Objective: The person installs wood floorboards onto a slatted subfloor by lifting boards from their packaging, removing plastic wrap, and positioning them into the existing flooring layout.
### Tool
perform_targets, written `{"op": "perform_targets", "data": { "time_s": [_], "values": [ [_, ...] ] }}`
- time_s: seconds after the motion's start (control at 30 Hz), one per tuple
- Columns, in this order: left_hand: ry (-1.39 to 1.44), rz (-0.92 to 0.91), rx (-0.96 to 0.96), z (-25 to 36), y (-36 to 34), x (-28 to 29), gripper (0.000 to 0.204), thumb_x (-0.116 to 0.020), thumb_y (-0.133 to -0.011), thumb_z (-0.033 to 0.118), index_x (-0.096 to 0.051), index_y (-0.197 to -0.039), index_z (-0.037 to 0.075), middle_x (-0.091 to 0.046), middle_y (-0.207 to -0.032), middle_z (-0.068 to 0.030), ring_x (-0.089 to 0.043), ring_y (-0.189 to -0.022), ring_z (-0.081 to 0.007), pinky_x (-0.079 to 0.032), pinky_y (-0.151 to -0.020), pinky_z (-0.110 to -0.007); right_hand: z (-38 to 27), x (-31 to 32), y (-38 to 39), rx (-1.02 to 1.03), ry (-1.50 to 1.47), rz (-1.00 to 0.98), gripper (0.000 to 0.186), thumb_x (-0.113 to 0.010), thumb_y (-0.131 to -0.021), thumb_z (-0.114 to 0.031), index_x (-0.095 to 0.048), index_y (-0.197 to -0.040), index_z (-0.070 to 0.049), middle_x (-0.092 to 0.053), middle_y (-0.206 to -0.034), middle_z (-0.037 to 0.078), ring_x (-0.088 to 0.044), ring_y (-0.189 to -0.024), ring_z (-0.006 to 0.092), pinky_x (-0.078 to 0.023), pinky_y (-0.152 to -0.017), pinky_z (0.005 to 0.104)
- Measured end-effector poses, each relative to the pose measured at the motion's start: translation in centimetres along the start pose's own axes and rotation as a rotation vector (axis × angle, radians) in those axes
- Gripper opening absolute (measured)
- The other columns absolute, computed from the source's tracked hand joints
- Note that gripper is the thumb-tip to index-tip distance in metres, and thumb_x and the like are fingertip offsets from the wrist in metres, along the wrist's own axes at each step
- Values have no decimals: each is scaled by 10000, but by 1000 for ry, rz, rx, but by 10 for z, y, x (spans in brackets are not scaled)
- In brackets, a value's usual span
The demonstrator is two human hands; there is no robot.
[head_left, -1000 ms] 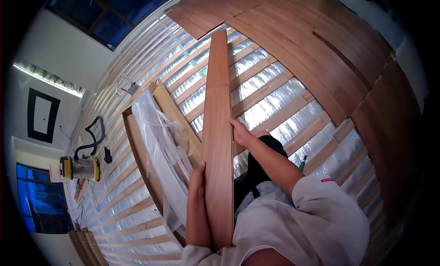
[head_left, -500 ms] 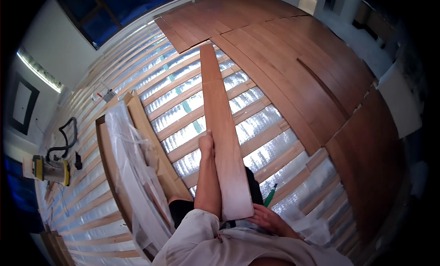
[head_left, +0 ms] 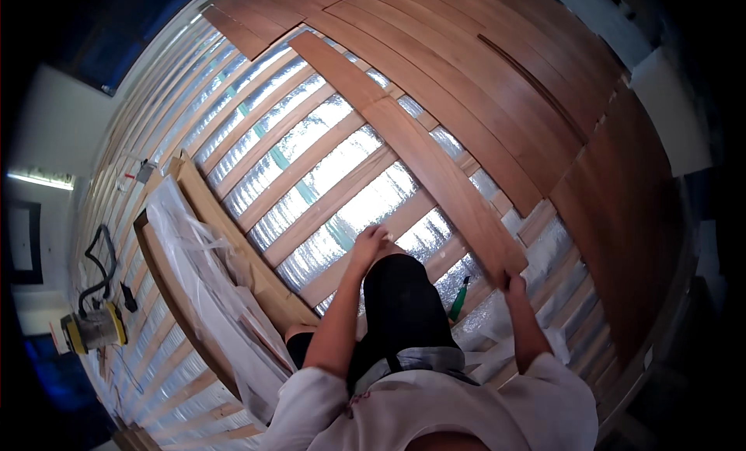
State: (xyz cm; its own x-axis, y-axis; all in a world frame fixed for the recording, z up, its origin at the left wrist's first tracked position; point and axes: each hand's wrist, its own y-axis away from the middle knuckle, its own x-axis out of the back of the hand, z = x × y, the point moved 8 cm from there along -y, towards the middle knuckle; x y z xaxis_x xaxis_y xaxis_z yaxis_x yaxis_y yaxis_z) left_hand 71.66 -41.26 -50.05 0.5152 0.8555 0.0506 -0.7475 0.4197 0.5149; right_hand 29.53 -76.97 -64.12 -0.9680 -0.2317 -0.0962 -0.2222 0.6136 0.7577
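A long reddish-brown plank (head_left: 431,171) lies angled over the battens (head_left: 330,187) and foil underlay, alongside the installed flooring. My right hand (head_left: 513,284) grips its near end. My left hand (head_left: 371,237) is above my knee, away from the plank, with fingers curled; whether it holds anything is too small to tell. A green-handled tool (head_left: 458,303) lies beside my right leg. To my left is an opened long cardboard box (head_left: 203,214) with translucent plastic wrapping (head_left: 194,256).
Laid wooden flooring (head_left: 435,47) spans the back and right, with a loose dark strip (head_left: 532,85) on it. A yellow-black vacuum (head_left: 97,330) with a hose stands at far left, and a small grey object (head_left: 144,171) lies beyond the box. A window is at top left.
The plank's near end has moved right and away from my body, its far end left. My left hand has let go of it; my right hand still holds the end.
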Motion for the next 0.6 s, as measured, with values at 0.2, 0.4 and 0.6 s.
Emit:
{"op": "perform_targets", "data": {
  "time_s": [0.2,0.4,0.6],
  "values": [
    [184,333,142,-129,157,201,284,-585,-957,231,-630,-1083,-20,-688,-963,-104,-673,-837,-186,-537,-700,-277,-40,17,-127,147,765,260,697,-603,-830,-512,-602,-1160,101,-642,-1152,243,-620,-1059,312,-484,-869,402],
    [-22,903,382,-171,372,299,224,-525,-951,204,-609,-893,4,-641,-769,-67,-587,-630,-133,-468,-538,-258,-18,-52,-63,115,1391,360,708,-642,-804,-552,-614,-1182,46,-624,-1190,241,-581,-1135,381,-459,-949,432],
    [-740,930,381,-248,410,262,335,-507,-922,243,-618,-906,-72,-642,-813,-217,-607,-754,-366,-479,-720,-452,-22,-95,-9,287,1610,549,1307,-793,-635,-590,-60,-1459,110,-496,-1242,360,-574,-1074,476,-487,-939,479]
  ]
}}
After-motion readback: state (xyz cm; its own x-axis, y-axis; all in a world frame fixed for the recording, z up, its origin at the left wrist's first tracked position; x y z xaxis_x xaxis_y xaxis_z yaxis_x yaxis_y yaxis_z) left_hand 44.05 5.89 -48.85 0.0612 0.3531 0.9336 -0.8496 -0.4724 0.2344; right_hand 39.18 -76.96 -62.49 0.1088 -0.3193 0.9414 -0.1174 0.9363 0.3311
